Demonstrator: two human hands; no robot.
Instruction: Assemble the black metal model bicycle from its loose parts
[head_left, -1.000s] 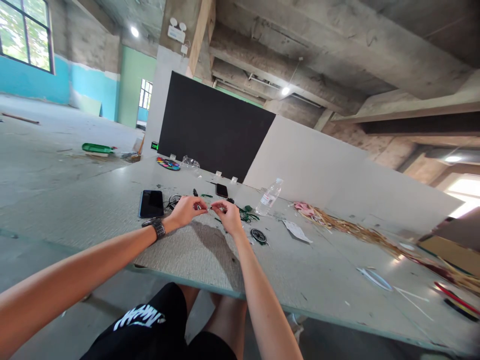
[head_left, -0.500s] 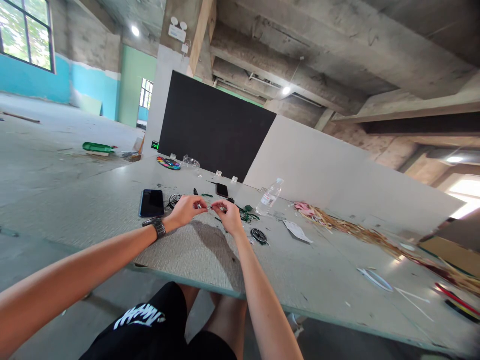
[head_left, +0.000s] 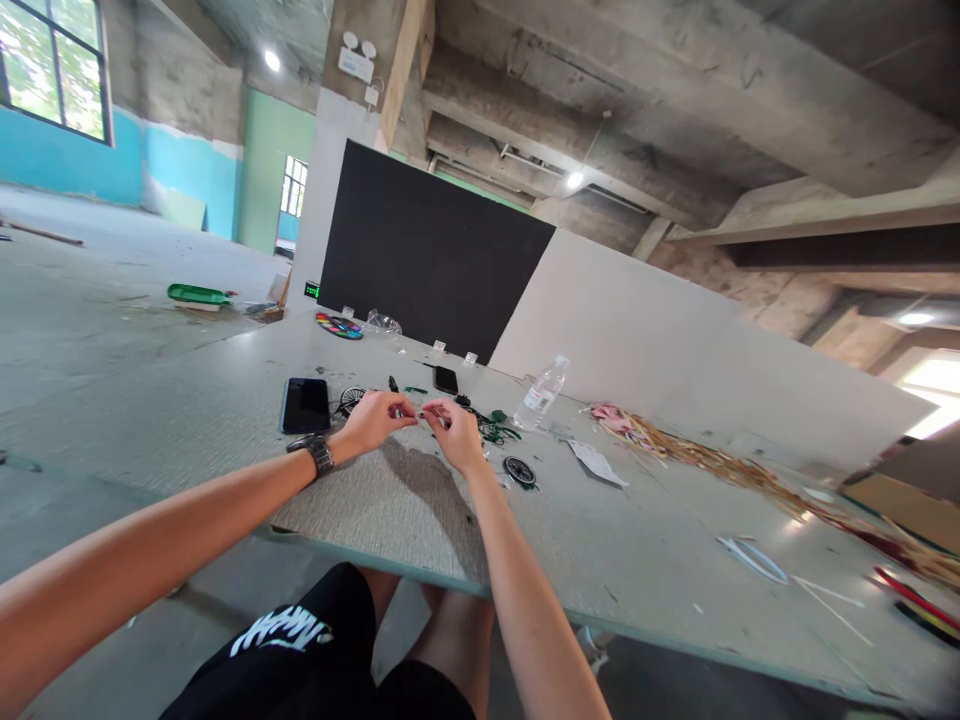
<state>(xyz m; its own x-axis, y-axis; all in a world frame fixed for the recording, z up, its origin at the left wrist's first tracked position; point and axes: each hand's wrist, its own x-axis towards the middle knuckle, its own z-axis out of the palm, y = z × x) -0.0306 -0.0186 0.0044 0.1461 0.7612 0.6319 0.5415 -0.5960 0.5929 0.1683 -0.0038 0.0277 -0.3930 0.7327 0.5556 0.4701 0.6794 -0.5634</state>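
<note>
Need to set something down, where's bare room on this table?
Free: tabletop between the paper sheet and pale loop, and left of the nearer smartphone. Crowded: beyond the right hand, where green parts lie by the plastic bottle.

Daylight enters through a bright window at upper left; a bright patch at far right is washed out to white. Small ceiling lamps glare, while the concrete ceiling stays dim. A soft grey shadow lies on the table, below the left hand and right hand. The wide-angle view tilts, stretching and softening toward the edges. The small item at the fingertips is too tiny to identify.
</note>
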